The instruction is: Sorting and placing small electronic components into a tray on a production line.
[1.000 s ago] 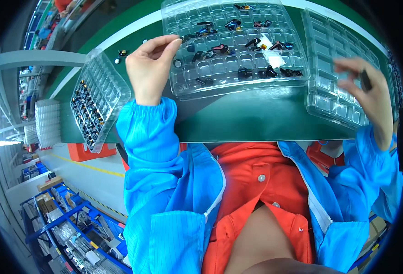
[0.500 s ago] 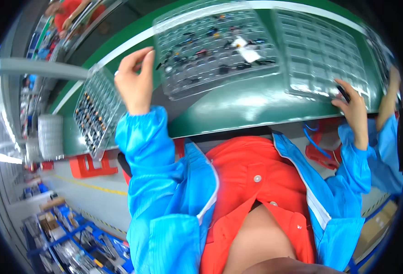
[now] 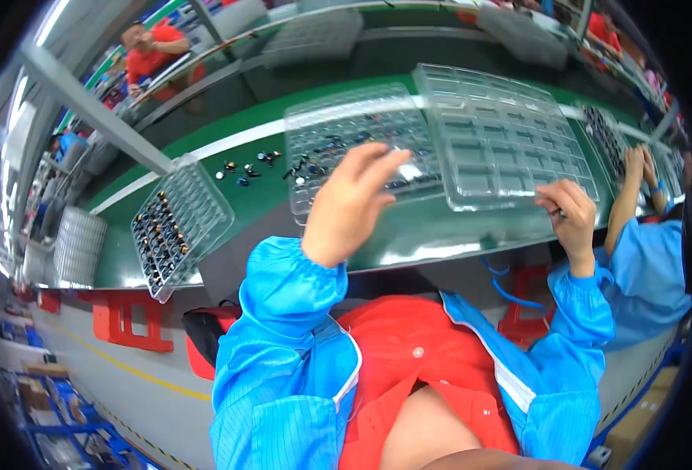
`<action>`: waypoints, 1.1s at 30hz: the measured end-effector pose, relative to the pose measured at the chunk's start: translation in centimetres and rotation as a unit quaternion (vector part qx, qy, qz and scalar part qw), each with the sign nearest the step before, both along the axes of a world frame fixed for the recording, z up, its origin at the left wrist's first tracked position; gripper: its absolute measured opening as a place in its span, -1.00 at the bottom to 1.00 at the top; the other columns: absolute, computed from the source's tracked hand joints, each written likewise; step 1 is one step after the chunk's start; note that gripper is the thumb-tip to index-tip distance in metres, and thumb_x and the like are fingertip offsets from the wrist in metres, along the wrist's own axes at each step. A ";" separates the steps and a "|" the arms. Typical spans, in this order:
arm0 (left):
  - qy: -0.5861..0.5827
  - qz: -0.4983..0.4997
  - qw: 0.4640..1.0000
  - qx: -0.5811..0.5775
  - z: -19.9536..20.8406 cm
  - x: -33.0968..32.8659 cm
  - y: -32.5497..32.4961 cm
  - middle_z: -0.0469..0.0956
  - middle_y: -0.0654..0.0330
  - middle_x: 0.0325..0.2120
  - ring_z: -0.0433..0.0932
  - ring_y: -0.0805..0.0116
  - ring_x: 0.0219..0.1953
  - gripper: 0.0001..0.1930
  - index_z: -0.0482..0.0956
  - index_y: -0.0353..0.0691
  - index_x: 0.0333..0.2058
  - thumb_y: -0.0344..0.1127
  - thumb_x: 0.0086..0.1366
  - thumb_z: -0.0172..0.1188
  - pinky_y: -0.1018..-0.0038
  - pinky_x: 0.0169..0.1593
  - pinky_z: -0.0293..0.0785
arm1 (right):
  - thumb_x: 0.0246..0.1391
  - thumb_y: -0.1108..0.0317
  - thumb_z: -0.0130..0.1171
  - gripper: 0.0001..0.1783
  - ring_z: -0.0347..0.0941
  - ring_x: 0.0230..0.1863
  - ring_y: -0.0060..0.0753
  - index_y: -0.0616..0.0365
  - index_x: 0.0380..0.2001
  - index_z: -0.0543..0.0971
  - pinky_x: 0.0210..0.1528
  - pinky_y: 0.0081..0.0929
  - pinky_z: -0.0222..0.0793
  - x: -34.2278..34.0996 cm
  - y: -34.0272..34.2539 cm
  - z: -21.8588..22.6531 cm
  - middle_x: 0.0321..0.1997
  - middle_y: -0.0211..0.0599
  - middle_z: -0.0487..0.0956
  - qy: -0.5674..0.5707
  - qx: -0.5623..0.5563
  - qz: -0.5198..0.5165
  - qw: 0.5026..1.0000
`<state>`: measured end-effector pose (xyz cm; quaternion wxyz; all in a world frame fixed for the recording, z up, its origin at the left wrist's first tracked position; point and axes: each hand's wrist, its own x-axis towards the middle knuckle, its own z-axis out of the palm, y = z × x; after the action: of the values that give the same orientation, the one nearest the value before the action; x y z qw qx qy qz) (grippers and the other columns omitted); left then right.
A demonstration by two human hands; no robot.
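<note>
My left hand [image 3: 351, 205] reaches over the near side of a clear compartment tray [image 3: 315, 117] strewn with small dark parts. Its fingers are stretched out and its thumb stands apart; nothing shows in them. A white slip [image 3: 410, 169] lies in that tray, just past the fingertips. To the right, my right hand [image 3: 572, 213] is at the near edge of a second clear tray [image 3: 487, 117], whose pockets show no parts. Its fingers are curled in a pinch, and a dark bit shows between them, mostly hidden.
Loose small parts [image 3: 249, 169] lie on the green table [image 3: 409, 235] left of the middle tray. Farther left are a partly filled clear tray [image 3: 181, 223] and a stack of trays [image 3: 78, 247]. A co-worker's hands [image 3: 640, 168] work close by at right. A grey post [image 3: 95, 106] rises at left.
The view has tilted up and shows more of the far side. My left hand has moved right, over the middle tray. My right hand's fingers have curled in around the small black part.
</note>
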<state>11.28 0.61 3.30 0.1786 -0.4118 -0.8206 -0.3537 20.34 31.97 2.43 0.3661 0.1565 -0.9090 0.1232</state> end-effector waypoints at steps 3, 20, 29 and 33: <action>0.177 0.021 0.982 -0.068 1.5 -1.5 -0.1 0.35 0.07 -0.14 0.37 0.08 -0.13 -0.48 0.37 -0.05 -0.09 -0.56 -0.13 0.04 0.35 -0.12 0.36 | -0.40 0.59 0.19 -0.80 0.40 -0.55 -0.33 0.19 -0.54 0.50 -0.54 -0.54 0.28 -1.6 -1.1 2.1 -0.59 -0.30 0.46 0.017 0.008 0.066 0.998; 0.342 0.111 0.903 -0.236 6.2 -23.7 -4.2 0.45 0.34 -0.54 0.46 0.35 -0.45 -0.80 0.51 -0.02 -0.48 -0.49 -0.12 0.04 0.46 -0.45 0.39 | -0.05 0.61 0.02 -0.85 0.38 -0.43 -0.67 0.25 -0.34 0.46 -0.44 -0.78 0.28 -20.4 -2.7 -2.3 -0.21 -0.37 0.44 0.177 -0.386 0.096 0.900; 0.162 0.239 0.913 -0.288 0.9 -43.4 -2.9 0.47 0.24 -0.39 0.47 0.19 -0.29 -0.80 0.52 0.08 -0.37 -0.34 0.05 -0.05 0.30 -0.27 0.39 | -0.06 0.64 -0.01 -0.88 0.36 -0.45 -0.60 0.25 -0.44 0.49 -0.50 -0.76 0.29 -20.0 -4.0 -6.3 -0.28 -0.26 0.40 -0.004 -0.384 0.063 0.921; 0.086 0.242 0.935 -0.243 -2.7 -47.5 -2.2 0.49 0.19 -0.38 0.48 0.26 -0.30 -0.77 0.52 -0.02 -0.36 -0.43 -0.01 -0.02 0.37 -0.23 0.38 | -0.09 0.65 0.00 -0.87 0.38 -0.41 -0.58 0.25 -0.44 0.49 -0.50 -0.78 0.28 -20.3 -4.1 -6.4 -0.27 -0.22 0.41 -0.076 -0.376 0.043 0.922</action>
<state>-36.21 -1.56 0.63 0.2230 -0.2599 -0.9380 -0.0528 0.04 27.83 -3.96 0.3223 0.0363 -0.8131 0.4834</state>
